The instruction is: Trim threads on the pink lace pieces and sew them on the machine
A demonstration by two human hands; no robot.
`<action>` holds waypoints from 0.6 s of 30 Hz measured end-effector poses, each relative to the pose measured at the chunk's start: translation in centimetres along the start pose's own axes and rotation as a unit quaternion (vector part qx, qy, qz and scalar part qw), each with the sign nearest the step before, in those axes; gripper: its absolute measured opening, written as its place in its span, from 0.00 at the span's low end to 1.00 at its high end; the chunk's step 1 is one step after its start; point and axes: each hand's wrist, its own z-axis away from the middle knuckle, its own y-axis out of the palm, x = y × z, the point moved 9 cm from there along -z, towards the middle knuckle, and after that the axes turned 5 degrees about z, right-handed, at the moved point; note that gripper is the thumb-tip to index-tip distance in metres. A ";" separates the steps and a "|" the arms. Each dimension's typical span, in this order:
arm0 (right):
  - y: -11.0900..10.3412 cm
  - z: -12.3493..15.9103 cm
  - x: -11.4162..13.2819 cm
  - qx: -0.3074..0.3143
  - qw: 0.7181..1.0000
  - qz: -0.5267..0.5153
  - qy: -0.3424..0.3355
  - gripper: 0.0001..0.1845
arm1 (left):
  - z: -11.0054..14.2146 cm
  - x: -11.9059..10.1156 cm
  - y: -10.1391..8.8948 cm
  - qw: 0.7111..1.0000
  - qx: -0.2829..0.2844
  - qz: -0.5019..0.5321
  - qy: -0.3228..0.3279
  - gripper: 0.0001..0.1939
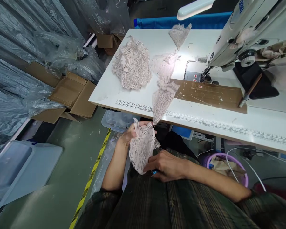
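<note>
left hand (131, 133) closed on the upper part of the held lace piece (142, 149), fingers behind it; the piece hangs in front of the torso, below the front edge of the white table (105, 92), pale and scalloped, a narrow sheer strip standing up at its top; right hand (166, 163) lower down, thumb and fingers together, clamped on the lower edge of the same piece; a small blue object (154, 172) shows under the right fingers, too hidden to name.

draped lace piece (163, 101) on the table, its pointed end hanging past the front edge, just above the left hand; a fine thread seems to run from its tip down toward the held one; behind it, near the sewing machine (238, 38), more lace (164, 65) under bright light; lace pile (133, 65) heaped at the table's left end; single lace piece (180, 35) at the far edge, apart from the pile.

brown strip (209, 95) flat before the needle area, small red-and-white marks by it; wooden-handled tool (251, 89) leaning across its right end; printed ruler (205, 122) along the front edge; purple-rimmed basket (244, 175) below the table, on the right; open cardboard box (70, 92) to the left of the table.
</note>
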 end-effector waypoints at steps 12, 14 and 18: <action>-6.9 4.2 -8.1 -0.306 0.900 -0.162 0.267 0.24 | -0.6 -2.8 1.6 0.989 -0.069 -0.123 0.047 0.20; -7.1 4.5 -9.4 -0.320 0.885 -0.155 0.301 0.28 | -0.5 -2.9 1.5 0.988 -0.073 -0.131 0.047 0.19; -6.8 2.9 -10.0 -0.276 0.908 -0.135 0.283 0.27 | -0.2 -2.9 1.3 0.988 -0.080 -0.124 0.048 0.19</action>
